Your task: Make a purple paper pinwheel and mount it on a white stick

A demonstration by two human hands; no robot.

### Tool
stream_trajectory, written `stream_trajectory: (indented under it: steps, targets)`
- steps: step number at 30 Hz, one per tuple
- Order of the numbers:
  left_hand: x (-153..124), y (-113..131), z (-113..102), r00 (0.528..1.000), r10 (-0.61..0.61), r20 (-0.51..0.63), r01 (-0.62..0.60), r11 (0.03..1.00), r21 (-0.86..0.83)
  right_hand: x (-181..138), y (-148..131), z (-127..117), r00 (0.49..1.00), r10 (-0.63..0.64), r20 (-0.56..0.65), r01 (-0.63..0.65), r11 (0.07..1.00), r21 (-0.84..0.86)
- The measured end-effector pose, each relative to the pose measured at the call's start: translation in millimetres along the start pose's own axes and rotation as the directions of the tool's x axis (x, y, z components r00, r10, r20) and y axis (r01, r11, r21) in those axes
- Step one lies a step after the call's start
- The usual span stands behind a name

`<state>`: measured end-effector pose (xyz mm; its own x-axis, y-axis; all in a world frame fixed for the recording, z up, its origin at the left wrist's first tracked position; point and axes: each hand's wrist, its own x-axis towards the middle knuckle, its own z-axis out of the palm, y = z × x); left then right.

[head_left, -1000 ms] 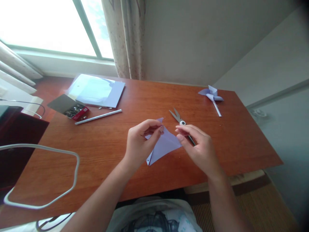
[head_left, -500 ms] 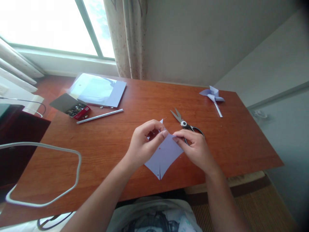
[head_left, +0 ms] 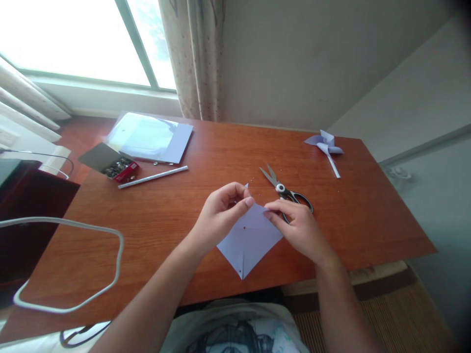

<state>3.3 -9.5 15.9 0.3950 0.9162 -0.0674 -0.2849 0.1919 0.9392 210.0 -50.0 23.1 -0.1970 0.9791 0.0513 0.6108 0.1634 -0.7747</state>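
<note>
A pale lavender square of paper was spread over the near middle of the reddish-brown wooden bench, one corner pointing toward the person. A small reddish dot marked its middle, and a slit ran up from the near corner, with a small dark dot just left of it.

The left hand was curled, its thumb and forefinger drawn close together at the far part of the paper; the exact contact was partly hidden by the fingers. The right hand pinched the paper near its right-hand edge between thumb and fingers.

Metal scissors with black-and-white handles lay just beyond the right hand, blades apart, the handles partly covered by that hand. Near the far right corner lay a pale lavender paper pinwheel on a white stick. On the left, a slim white rod lay near an open red box of small metal pieces, close to a clear-sleeved stack of pale sheets. A thick white cable looped over the bench's left side.
</note>
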Motion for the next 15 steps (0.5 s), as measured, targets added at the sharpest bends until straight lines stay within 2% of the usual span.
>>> stream_trajectory:
  steps: [6, 10, 15]
  targets:
    - [0.9, -3.5, -0.4, 0.999, 0.008, 0.039, -0.010, 0.998, 0.054, -0.9, 3.5, 2.3, 1.000, 0.018, -0.006, -0.018, 1.000, 0.019]
    - [1.6, -2.9, -0.9, 1.000, -0.018, 0.002, 0.017, 0.997, 0.079, -2.8, 5.7, 2.6, 0.999, 0.034, 0.010, -0.035, 0.999, 0.015]
    - [1.5, -3.5, -1.6, 1.000, -0.009, 0.015, 0.005, 0.977, 0.213, -6.1, 7.5, 3.6, 0.999, 0.036, 0.000, -0.036, 0.999, -0.003]
